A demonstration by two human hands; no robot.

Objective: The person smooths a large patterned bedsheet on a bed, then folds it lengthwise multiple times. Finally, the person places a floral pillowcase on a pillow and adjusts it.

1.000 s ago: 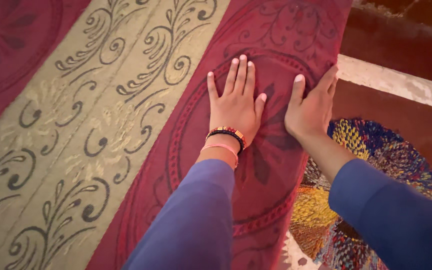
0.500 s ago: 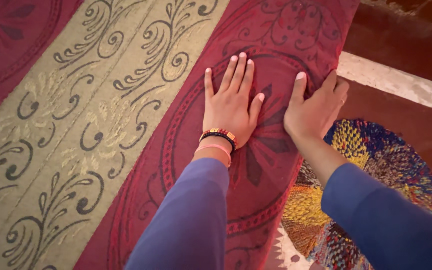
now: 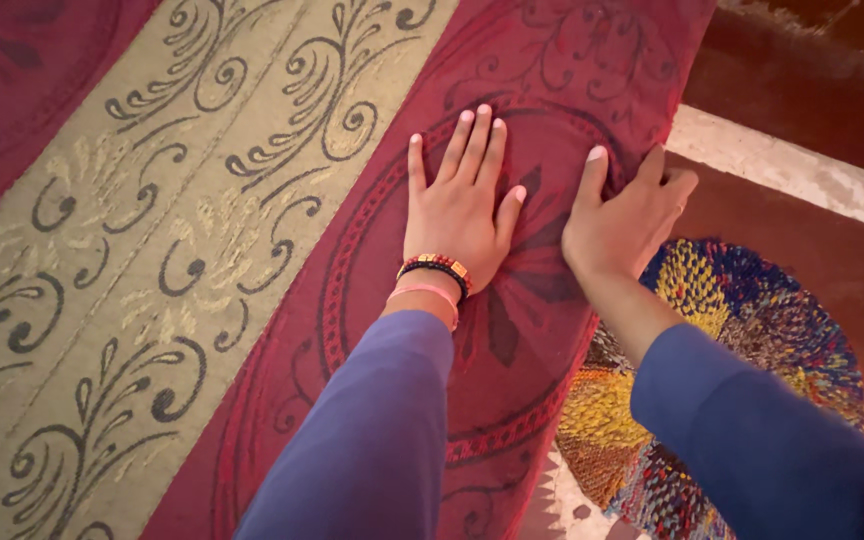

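Our left hand (image 3: 457,205) lies flat, fingers spread open, on the red medallion of the patterned bedspread (image 3: 252,200), near the bed's right edge. Our right hand (image 3: 620,222) curls over that edge, pinching the cloth. A multicoloured woven mat (image 3: 742,330) lies on the floor just beside the bed.

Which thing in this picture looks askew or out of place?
The red patterned woven cloth overlaps the round multicoloured braided mat, hiding its left part. The right hand grips the cloth's edge.

Home: patterned bedcover (image 3: 252,200), round rag rug (image 3: 732,330) on red floor (image 3: 852,260).
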